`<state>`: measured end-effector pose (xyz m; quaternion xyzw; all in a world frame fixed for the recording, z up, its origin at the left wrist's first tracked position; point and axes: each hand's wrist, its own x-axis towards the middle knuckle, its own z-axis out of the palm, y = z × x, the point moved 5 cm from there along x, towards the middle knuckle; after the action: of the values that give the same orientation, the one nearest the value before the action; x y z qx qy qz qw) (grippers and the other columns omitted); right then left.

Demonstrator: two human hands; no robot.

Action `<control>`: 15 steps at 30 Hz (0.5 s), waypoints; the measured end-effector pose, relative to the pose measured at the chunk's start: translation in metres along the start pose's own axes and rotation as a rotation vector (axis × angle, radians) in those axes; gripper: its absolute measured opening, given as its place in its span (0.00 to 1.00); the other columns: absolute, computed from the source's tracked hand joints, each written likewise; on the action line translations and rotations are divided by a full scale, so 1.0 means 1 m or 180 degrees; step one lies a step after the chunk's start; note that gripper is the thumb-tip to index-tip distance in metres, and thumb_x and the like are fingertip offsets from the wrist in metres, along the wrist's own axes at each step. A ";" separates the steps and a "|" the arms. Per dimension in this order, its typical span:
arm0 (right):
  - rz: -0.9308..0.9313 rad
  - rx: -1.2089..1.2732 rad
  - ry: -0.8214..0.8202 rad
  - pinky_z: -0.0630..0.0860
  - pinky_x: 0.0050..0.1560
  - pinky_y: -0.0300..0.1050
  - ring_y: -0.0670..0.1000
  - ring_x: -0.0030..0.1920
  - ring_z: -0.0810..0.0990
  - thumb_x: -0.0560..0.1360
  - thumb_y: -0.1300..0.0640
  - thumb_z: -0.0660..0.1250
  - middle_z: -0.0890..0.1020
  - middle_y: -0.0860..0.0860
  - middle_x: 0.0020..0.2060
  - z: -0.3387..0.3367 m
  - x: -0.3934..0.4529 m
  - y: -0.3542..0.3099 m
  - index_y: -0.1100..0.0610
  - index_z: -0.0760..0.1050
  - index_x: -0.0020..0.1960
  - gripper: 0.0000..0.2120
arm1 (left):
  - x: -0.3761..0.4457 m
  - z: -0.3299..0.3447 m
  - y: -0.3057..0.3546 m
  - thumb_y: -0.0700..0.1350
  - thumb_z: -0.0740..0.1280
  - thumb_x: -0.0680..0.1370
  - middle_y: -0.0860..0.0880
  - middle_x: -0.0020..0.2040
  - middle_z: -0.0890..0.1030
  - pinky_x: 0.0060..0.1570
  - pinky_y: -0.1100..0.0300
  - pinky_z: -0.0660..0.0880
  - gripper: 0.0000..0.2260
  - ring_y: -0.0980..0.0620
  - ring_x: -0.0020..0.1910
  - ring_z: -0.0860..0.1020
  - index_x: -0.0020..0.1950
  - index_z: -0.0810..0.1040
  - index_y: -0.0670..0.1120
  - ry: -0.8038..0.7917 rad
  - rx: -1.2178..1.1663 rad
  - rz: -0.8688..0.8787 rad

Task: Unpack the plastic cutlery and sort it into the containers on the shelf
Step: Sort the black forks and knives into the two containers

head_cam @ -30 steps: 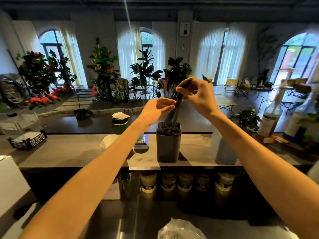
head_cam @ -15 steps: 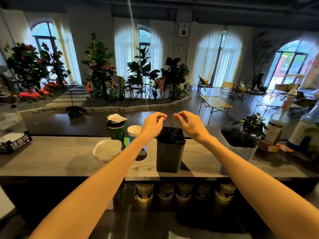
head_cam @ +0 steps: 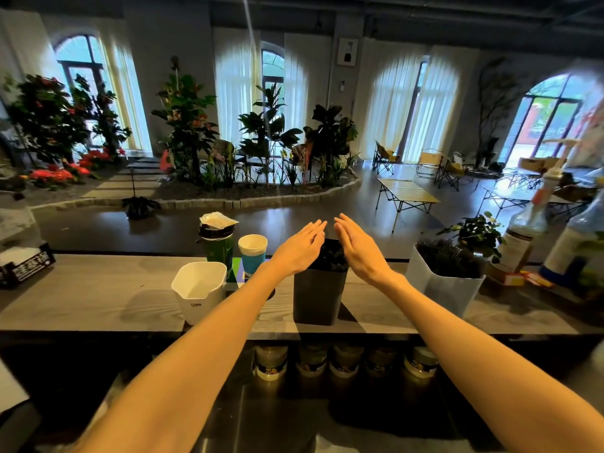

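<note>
Head view: both hands flat, fingers straight, holding nothing. Left hand [head_cam: 299, 248] and right hand [head_cam: 359, 250] hover palm-down over black container [head_cam: 318, 297], fingertips near each other above its rim. Dark plastic cutlery [head_cam: 330, 258] stands inside black container, on wooden shelf [head_cam: 81, 299]. White container [head_cam: 199, 291] just left, apart. Larger white container [head_cam: 441, 289] to right, dark cutlery inside. Green bottle [head_cam: 217, 245] and blue cup [head_cam: 253, 253] behind.

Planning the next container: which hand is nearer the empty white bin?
Left. The left hand hovers just right of the white bin; the right hand is beyond the black bin.
</note>
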<state>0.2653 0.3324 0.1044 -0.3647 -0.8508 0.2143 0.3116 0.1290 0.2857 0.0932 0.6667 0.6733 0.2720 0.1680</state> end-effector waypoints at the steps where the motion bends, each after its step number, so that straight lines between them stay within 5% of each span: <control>1: -0.0124 -0.0063 0.0013 0.59 0.75 0.42 0.48 0.79 0.61 0.87 0.47 0.52 0.60 0.49 0.81 0.000 -0.002 -0.003 0.53 0.63 0.79 0.23 | 0.000 0.001 0.000 0.52 0.46 0.87 0.53 0.82 0.55 0.78 0.54 0.53 0.23 0.53 0.81 0.53 0.82 0.53 0.51 -0.0026 0.0038 -0.0024; 5: -0.0176 -0.0048 0.0084 0.65 0.72 0.45 0.48 0.75 0.67 0.87 0.48 0.52 0.63 0.51 0.80 -0.005 -0.006 -0.010 0.52 0.64 0.79 0.22 | -0.004 -0.006 0.003 0.56 0.46 0.86 0.51 0.78 0.67 0.70 0.46 0.68 0.22 0.46 0.74 0.69 0.80 0.61 0.56 0.0277 0.0400 -0.0064; 8: 0.0105 -0.0163 -0.0516 0.73 0.64 0.53 0.61 0.64 0.78 0.87 0.46 0.47 0.78 0.60 0.66 0.003 -0.012 -0.011 0.56 0.72 0.70 0.23 | -0.006 -0.004 0.000 0.56 0.45 0.86 0.49 0.75 0.71 0.67 0.45 0.71 0.21 0.43 0.70 0.73 0.79 0.60 0.59 0.0295 0.0532 -0.0110; 11: 0.0388 0.0294 -0.0475 0.71 0.62 0.48 0.59 0.65 0.77 0.86 0.41 0.45 0.79 0.58 0.66 -0.004 -0.019 -0.011 0.53 0.74 0.71 0.27 | -0.010 -0.004 0.006 0.55 0.46 0.86 0.48 0.74 0.72 0.67 0.44 0.70 0.21 0.44 0.70 0.73 0.78 0.63 0.58 0.0255 0.0547 -0.0094; 15: 0.0543 0.0722 0.0044 0.62 0.76 0.52 0.56 0.76 0.68 0.82 0.35 0.45 0.71 0.56 0.75 -0.025 -0.031 -0.005 0.56 0.67 0.77 0.35 | -0.023 -0.015 0.019 0.52 0.47 0.87 0.51 0.78 0.67 0.72 0.50 0.63 0.21 0.49 0.77 0.64 0.79 0.65 0.51 0.0346 0.0465 0.0117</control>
<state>0.2967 0.3090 0.1133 -0.3996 -0.7849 0.3323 0.3374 0.1366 0.2604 0.1129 0.6737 0.6871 0.2609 0.0771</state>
